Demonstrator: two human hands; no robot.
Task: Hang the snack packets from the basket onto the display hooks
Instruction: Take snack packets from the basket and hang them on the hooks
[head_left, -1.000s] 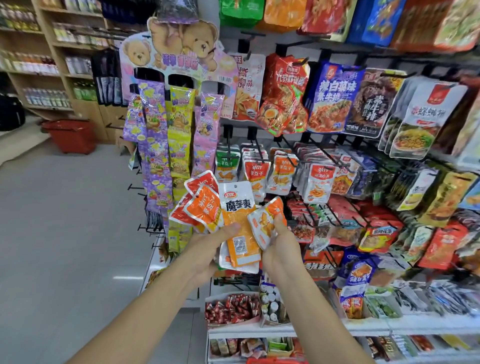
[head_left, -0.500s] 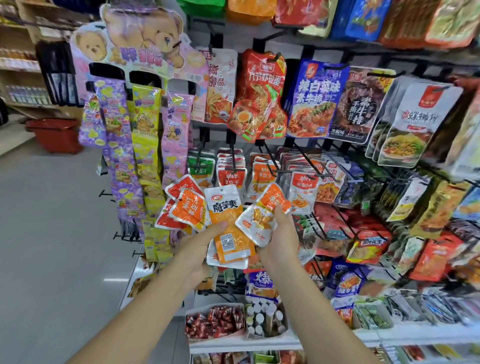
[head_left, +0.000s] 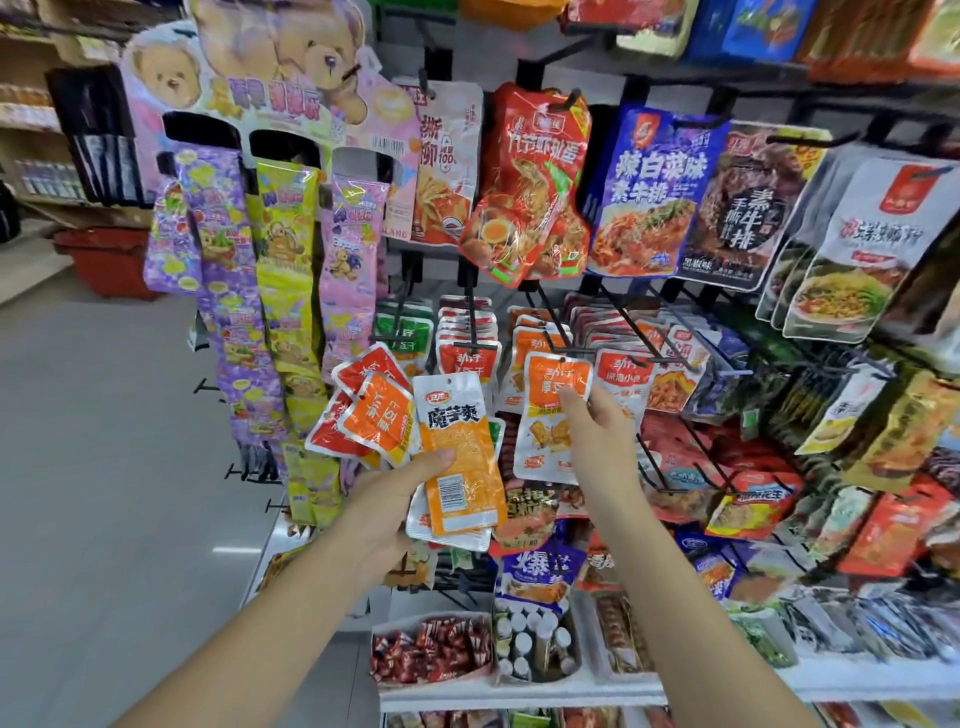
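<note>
Fingers of left hand (head_left: 387, 506) grip at least four packets (head_left: 460, 441); right hand (head_left: 597, 431) pinches one orange packet (head_left: 550, 415).

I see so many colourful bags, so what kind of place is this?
Most likely a small shop or convenience store. Rows of snack packets hang on black display hooks, a red shopping basket sits on the floor at the left, and stocked shelves stand behind it.

A cardboard sign (head_left: 270, 67) printed with teddy bears stands at upper left. Grey floor (head_left: 104, 467) spreads left, and white-capped bottles (head_left: 530, 639) stand on a low white shelf (head_left: 519, 695).
</note>
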